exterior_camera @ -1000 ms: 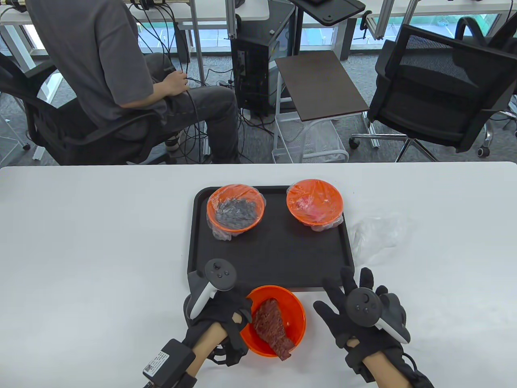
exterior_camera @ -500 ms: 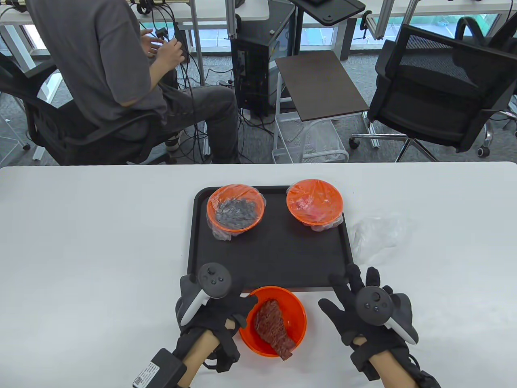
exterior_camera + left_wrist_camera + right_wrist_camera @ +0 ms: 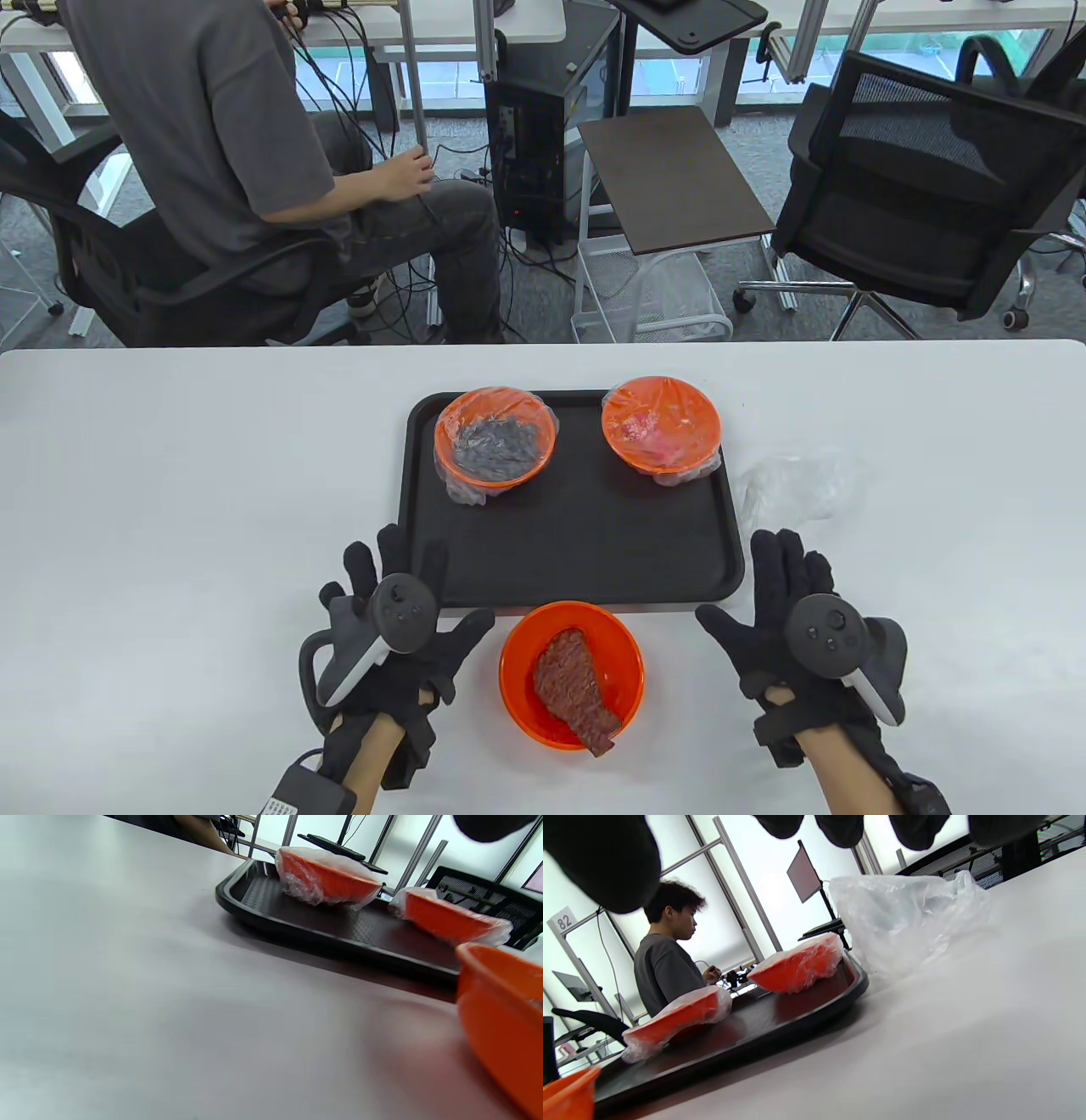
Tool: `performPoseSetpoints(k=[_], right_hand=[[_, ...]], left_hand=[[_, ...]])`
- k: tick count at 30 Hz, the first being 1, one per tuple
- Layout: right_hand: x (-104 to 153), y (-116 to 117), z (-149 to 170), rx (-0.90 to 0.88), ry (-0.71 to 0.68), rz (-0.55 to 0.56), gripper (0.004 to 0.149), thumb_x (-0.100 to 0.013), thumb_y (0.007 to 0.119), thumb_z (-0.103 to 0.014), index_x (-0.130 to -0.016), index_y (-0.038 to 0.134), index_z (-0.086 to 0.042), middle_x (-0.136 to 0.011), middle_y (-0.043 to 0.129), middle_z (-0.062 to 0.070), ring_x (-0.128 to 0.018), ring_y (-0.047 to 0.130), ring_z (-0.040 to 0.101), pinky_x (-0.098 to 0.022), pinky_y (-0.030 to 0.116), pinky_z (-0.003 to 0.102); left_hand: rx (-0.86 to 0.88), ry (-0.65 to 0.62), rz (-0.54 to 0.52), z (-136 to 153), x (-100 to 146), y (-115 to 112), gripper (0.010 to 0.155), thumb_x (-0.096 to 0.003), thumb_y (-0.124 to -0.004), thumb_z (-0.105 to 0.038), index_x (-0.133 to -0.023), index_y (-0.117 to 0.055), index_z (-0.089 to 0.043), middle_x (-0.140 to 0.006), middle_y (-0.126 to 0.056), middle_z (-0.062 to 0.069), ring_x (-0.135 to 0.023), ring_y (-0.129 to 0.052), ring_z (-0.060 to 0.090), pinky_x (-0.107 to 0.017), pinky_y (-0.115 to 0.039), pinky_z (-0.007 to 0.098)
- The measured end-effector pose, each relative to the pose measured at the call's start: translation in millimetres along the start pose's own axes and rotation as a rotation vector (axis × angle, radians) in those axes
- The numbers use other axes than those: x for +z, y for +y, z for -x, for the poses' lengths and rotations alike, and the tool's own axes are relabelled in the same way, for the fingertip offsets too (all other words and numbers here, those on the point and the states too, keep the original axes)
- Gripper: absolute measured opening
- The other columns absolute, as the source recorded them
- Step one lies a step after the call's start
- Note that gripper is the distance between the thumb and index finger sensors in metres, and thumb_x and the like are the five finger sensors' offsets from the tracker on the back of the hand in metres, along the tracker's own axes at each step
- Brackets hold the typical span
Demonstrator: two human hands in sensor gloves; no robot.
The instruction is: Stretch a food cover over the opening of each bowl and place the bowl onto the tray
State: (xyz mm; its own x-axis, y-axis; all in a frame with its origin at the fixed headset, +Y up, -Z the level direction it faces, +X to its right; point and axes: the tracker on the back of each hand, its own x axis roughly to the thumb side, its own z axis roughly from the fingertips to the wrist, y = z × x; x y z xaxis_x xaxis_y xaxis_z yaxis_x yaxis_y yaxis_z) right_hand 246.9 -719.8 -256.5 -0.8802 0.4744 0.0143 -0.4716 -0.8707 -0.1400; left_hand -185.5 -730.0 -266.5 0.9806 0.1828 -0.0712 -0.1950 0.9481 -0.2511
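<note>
Orange and uncovered, the last bowl (image 3: 571, 672) sits on the table just in front of the tray (image 3: 570, 552), a slab of meat (image 3: 575, 689) inside; two wrapped bowls (image 3: 495, 441) already stand at the tray's far end. Your left hand (image 3: 386, 632) and right hand (image 3: 793, 624) lie flat on either side of the bowl, fingers spread, holding nothing. You look to be between steps: the loose food cover (image 3: 793, 486) lies just right of the tray, beyond your right fingertips. Next, reach there, pinch its rim, and open it wide.
</note>
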Motion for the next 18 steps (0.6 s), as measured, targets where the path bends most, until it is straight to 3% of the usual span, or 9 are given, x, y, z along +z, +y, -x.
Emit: performPoseSetpoints(k=[6,13,18], right_hand=[[-30,-8,17,0.014,0.140,0.091,0.108,-0.042,0.091,-0.063,-0.114,0.026,-0.015,-0.117,0.029,0.024,-0.097,0.045,0.069,-0.053,0.059,0.083],[-77,8,17,0.056,0.256,0.066,0.110,-0.041,0.095,-0.057,-0.112,0.018,-0.024,-0.118,0.023,0.019,-0.103,0.033,0.060,-0.068,0.046,0.070],[-102,19,16,0.083,0.359,0.056,0.100,-0.043,0.096,-0.049,-0.113,0.027,-0.031,-0.120,0.030,0.011,-0.107,0.035,0.051,-0.073,0.041,0.066]], left_hand=[[-0.034,0.026,-0.002,-2,-3,-8,0.096,-0.0395,-0.052,-0.092,-0.113,-0.006,-0.050,-0.121,0.011,-0.003,-0.112,0.011,0.040,-0.074,-0.004,0.069],[-0.009,0.034,-0.007,0,-3,-6,0.095,-0.0405,-0.052,-0.090,-0.112,-0.005,-0.049,-0.121,0.012,-0.004,-0.112,0.013,0.039,-0.073,-0.002,0.069],[-0.007,0.050,-0.012,7,-3,-5,0.094,-0.0408,-0.052,-0.090,-0.112,-0.006,-0.049,-0.121,0.012,-0.004,-0.112,0.013,0.038,-0.073,-0.001,0.069]])
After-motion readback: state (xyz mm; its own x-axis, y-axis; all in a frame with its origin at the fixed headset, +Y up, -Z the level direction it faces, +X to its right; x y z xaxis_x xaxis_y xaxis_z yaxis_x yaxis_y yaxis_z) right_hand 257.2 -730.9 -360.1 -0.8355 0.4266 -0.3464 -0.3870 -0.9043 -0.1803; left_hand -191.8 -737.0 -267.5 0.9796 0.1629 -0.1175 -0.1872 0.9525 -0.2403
